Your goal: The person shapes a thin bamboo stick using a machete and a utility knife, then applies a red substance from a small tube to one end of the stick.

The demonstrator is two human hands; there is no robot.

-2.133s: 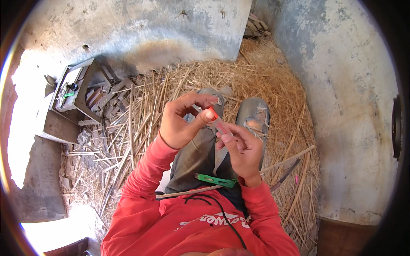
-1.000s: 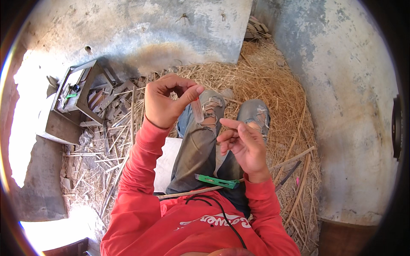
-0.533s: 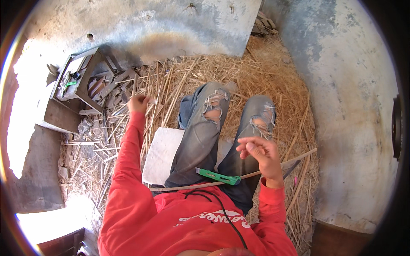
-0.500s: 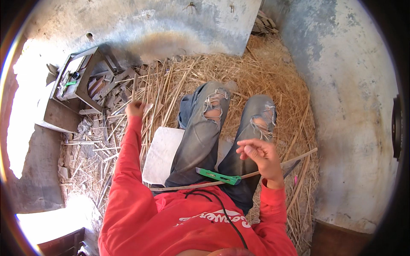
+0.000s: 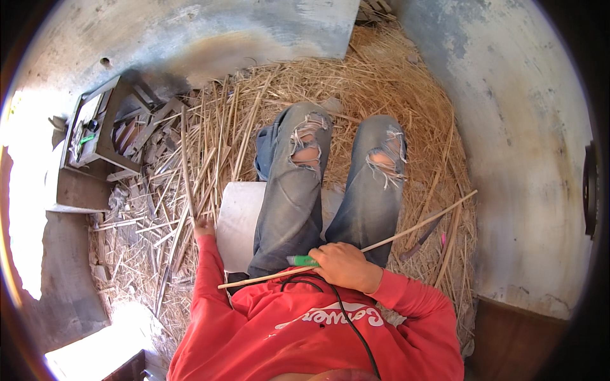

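Down at my left side, my left hand [image 5: 204, 227] is closed around the lower end of a long thin stick [image 5: 186, 159], which points away from me over the straw. My right hand [image 5: 348, 267] lies palm down at my lap, its fingers curled over a green box cutter [image 5: 303, 260]; most of the cutter is hidden under the hand. A pale, slender stick [image 5: 419, 224] crosses my lap from lower left to upper right, passing beneath the right hand.
Straw and loose sticks [image 5: 241, 120] cover the floor. A pale slab [image 5: 240, 219] lies beside my left thigh. At the far left stands a small wooden table [image 5: 95, 130] with another green cutter [image 5: 87, 138] on it, beside scrap wood [image 5: 162, 130]. Walls [image 5: 508, 127] close in the right.
My left hand has drawn back toward me with the stick. My right hand has come down from above my thigh onto the box cutter. The lap stick has shifted slightly.
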